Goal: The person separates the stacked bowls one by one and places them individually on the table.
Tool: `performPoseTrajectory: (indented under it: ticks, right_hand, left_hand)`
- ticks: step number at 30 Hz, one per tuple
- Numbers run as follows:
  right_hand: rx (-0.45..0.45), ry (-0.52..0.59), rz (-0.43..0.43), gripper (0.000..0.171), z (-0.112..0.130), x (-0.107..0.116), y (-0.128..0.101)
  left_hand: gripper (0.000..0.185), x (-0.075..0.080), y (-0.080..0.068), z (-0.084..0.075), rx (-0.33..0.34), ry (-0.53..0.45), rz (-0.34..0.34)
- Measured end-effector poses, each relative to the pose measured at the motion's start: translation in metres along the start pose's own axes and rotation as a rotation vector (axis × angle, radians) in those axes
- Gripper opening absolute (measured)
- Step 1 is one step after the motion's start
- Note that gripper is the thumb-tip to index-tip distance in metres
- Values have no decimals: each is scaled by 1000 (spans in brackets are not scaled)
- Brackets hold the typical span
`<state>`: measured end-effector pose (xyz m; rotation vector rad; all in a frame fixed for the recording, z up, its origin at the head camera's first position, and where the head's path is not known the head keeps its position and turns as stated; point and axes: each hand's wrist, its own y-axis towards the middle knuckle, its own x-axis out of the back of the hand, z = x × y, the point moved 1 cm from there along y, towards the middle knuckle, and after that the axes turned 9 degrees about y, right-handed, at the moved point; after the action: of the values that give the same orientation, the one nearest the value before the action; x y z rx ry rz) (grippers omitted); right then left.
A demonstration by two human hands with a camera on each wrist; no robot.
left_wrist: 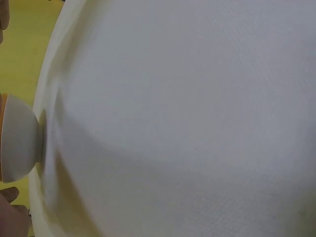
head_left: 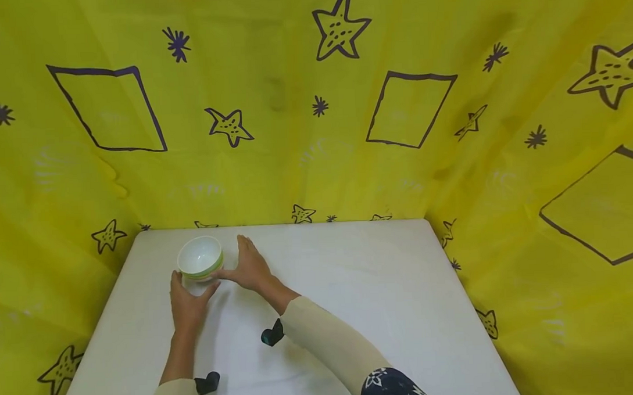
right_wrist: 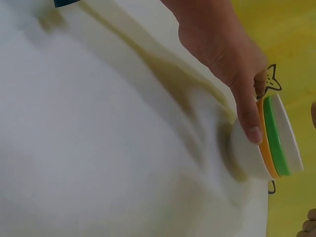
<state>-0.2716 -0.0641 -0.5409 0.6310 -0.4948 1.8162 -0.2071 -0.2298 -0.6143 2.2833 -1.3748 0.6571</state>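
Observation:
A stack of nested bowls (head_left: 200,257), white inside with green and orange rims, stands upright near the table's far left corner. My left hand (head_left: 188,303) holds it from the near left. In the right wrist view the left thumb (right_wrist: 249,118) lies across the stack's outer wall, with fingers hidden behind. On the stack's right side is my right hand (head_left: 252,269), thumb at the lower wall and straight fingers raised apart from it. The left wrist view catches the white lowest bowl (left_wrist: 19,143) at its edge, with only bits of the hands beside it.
A white-covered table (head_left: 351,289) spreads out to the right of the hands. Yellow curtains (head_left: 289,175) with drawn stars and squares hang at its back and sides. Dark wrist cameras (head_left: 272,333) jut from the inner sides of both forearms.

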Motion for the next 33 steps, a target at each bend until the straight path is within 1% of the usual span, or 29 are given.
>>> performPoseTrajectory:
  ticks: [3, 8, 14, 16, 21, 24, 28, 31, 33]
  right_hand:
    - [16, 3, 11, 113, 5, -1, 4]
    - [44, -10, 13, 112, 12, -3, 11]
    - [65, -16, 34, 113, 15, -8, 15]
    - [70, -13, 28, 111, 15, -9, 15]
    - [72, -10, 20, 103, 15, -12, 16]
    - [63, -4, 21, 105, 15, -14, 17]
    - [62, -6, 17, 108, 16, -15, 19]
    - [55, -13, 15, 108, 17, -17, 20]
    - [39, -23, 30, 111, 17, -19, 22]
  left_hand:
    - [108, -1, 0, 0, -13, -9, -11]
    - [108, -4, -1, -4, -7, -17, 10]
    - [105, -6, 0, -4, 2, -15, -15]
    - [104, -6, 1, -3, 10, -18, -20]
    - [103, -8, 4, 1, 28, -49, -33]
    - [102, -10, 7, 2, 21, -68, -33]
    - [104, -13, 10, 4, -5, -87, -31]
    - [105, -14, 11, 5, -12, -111, -49]
    - [107, -15, 11, 6, -12, -126, -64]
